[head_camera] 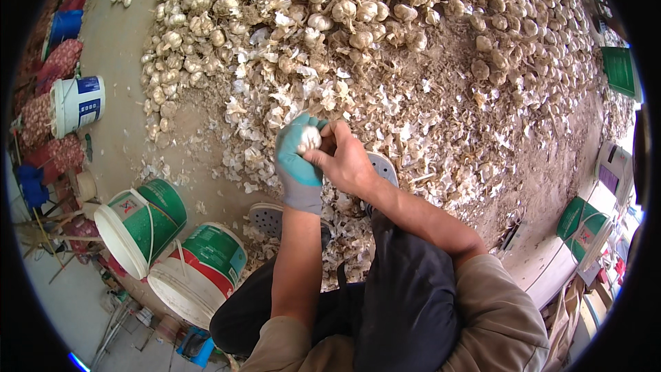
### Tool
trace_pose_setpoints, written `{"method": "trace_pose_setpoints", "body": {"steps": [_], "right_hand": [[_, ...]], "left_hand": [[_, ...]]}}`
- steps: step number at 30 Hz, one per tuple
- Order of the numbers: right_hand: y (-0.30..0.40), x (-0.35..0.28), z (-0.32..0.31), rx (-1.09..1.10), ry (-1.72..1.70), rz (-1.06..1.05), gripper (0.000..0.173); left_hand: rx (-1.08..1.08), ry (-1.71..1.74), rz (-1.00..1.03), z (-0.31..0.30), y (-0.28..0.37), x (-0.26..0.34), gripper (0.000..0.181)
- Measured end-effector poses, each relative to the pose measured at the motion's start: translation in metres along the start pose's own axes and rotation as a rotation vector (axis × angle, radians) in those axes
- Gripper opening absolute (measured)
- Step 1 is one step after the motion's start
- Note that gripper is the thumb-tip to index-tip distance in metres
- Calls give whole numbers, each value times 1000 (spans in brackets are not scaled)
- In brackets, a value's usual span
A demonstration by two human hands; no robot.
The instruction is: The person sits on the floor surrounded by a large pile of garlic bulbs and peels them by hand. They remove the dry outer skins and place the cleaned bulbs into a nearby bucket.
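Observation:
My left hand [299, 157], in a teal-coated grey work glove, is wrapped around a white garlic bulb [310, 139]. The bulb's pale, ridged skin shows between the gloved fingers. Bare and pressed close against it, my right hand [345, 157] has its thumb at the bulb's lower side and its fingers curled at the right. Whether those fingers pinch a bit of skin is hidden. Below and around both hands, loose papery garlic skins [289, 93] cover the floor. Beyond them lies a wide heap of unpeeled garlic bulbs [361, 13], some with roots and dirt on them.
Two green-and-white plastic buckets [162, 204] [214, 250] stand at my left. Farther off are a white bucket [80, 103], a blue bucket [66, 27] and red mesh sacks of garlic [59, 59]. Another green bucket [581, 225] is at right. My grey clogs [266, 218] rest among the skins.

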State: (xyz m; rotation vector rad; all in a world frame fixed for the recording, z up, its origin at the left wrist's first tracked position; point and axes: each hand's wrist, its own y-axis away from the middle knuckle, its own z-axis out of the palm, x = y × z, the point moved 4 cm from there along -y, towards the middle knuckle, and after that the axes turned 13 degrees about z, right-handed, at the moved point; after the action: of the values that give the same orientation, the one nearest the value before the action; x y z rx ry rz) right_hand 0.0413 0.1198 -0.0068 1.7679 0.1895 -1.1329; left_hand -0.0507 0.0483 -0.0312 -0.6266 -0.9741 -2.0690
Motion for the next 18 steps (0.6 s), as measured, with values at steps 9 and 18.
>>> {"method": "trace_pose_setpoints", "body": {"steps": [9,18], "right_hand": [[-8,2,-5,-150,-291,-156,47],[4,-20,2,95,288,-342,47]], "left_hand": [[-74,-3,-141,23,-2,15,49],[-85,-658,221,-2,-6,31,24]]}}
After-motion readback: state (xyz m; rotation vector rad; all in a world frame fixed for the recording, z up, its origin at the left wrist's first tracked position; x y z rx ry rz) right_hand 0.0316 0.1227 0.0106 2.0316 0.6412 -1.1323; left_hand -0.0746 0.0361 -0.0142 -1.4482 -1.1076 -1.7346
